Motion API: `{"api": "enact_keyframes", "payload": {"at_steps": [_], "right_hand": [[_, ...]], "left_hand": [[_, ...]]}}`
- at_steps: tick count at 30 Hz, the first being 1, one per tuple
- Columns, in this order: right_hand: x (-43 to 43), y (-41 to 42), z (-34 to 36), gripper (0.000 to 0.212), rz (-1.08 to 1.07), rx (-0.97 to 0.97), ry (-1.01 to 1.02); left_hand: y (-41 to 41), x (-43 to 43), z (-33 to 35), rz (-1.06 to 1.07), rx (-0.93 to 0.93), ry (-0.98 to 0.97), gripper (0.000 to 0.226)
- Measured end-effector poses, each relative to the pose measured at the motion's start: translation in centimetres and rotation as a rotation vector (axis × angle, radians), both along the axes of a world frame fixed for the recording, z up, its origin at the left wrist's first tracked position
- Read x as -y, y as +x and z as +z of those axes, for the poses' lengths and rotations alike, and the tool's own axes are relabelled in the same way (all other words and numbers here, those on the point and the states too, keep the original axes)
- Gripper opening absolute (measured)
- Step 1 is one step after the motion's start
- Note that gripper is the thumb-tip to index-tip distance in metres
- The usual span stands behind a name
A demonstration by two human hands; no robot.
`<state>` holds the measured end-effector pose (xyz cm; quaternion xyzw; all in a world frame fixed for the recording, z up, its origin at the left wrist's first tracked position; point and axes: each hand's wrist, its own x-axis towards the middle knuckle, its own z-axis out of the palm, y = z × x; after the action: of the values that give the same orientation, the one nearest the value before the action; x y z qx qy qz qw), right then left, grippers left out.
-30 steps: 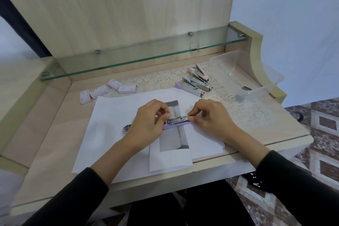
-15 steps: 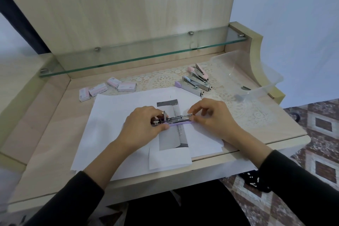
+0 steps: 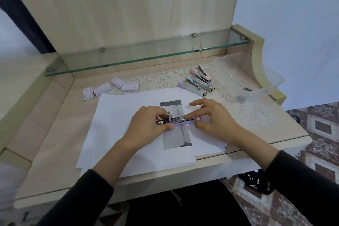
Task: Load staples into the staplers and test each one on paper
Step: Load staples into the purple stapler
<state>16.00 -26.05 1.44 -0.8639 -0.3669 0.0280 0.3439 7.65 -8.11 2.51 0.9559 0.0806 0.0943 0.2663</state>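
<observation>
I see the left hand [image 3: 148,124] gripping the purple stapler [image 3: 180,122] at its rear; right hand [image 3: 214,120] pinches its front tip, forefinger raised | stapler lies open across the printed sheet [image 3: 175,156] atop white paper [image 3: 113,124]

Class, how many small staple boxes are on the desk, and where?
4, in a loose row behind the paper, back left: leftmost box, second box, third box, fourth box by the lace mat. None seems hidden.

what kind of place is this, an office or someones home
Most likely a room in a home, not an office: a wooden desk with a glass shelf at its back, a lace mat spread on it, and patterned floor tiles beside it.
</observation>
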Motion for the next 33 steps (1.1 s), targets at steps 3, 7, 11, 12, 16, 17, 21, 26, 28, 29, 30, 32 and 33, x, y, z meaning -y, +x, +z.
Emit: {"api": "enact_keyframes", "payload": {"at_steps": [3, 7, 11, 12, 16, 17, 21, 26, 28, 29, 30, 32, 33], "right_hand": [[-0.5, -0.2, 0.2, 0.029, 0.022, 0.017, -0.030], [-1.1, -0.3, 0.0, 0.029, 0.049, 0.027, -0.045], [-1.5, -0.1, 0.3, 0.025, 0.043, -0.017, 0.073], [-1.5, 0.0, 0.3, 0.024, 0.025, -0.035, 0.087], [-1.6, 0.5, 0.5, 0.020, -0.003, -0.052, 0.026], [-1.6, 0.5, 0.7, 0.019, 0.006, -0.049, 0.012], [-1.9, 0.4, 0.9, 0.017, 0.075, 0.065, -0.039], [-1.7, 0.8, 0.0, 0.023, 0.092, 0.216, 0.036], [-1.6, 1.0, -0.5, 0.024, 0.084, 0.258, 0.080], [-1.7, 1.0, -0.7, 0.025, 0.085, 0.291, 0.102], [-1.8, 0.9, -0.8, 0.025, 0.091, 0.328, 0.125], [-2.0, 0.4, -0.8, 0.021, 0.098, 0.402, 0.165], [-2.1, 0.3, -0.8, 0.018, 0.090, 0.437, 0.182]], "left_hand": [[0.0, 0.0, 0.0, -0.005, -0.001, 0.002, 0.023], [0.0, 0.0, 0.0, -0.009, 0.001, 0.006, 0.024], [0.1, -0.2, 0.0, -0.028, 0.002, 0.021, 0.025], [0.1, -0.3, 0.0, -0.038, 0.004, 0.029, 0.025], [-0.1, -0.6, -0.3, -0.067, 0.105, 0.116, 0.022], [-0.1, -0.7, -0.5, -0.090, 0.171, 0.155, 0.023], [-0.5, -1.3, -0.8, -0.207, 0.265, 0.259, 0.026], [-1.2, -2.5, -0.1, -0.199, 0.064, 0.072, 0.043], [-1.5, -2.4, 0.2, -0.162, 0.029, 0.005, 0.048], [-1.5, -2.2, 0.3, -0.132, 0.038, -0.006, 0.049], [-1.4, -2.0, 0.3, -0.105, 0.051, 0.009, 0.049], [-1.1, -1.6, 0.2, -0.078, 0.082, 0.043, 0.046], [-0.9, -1.6, 0.1, -0.069, 0.110, 0.027, 0.041]]}}
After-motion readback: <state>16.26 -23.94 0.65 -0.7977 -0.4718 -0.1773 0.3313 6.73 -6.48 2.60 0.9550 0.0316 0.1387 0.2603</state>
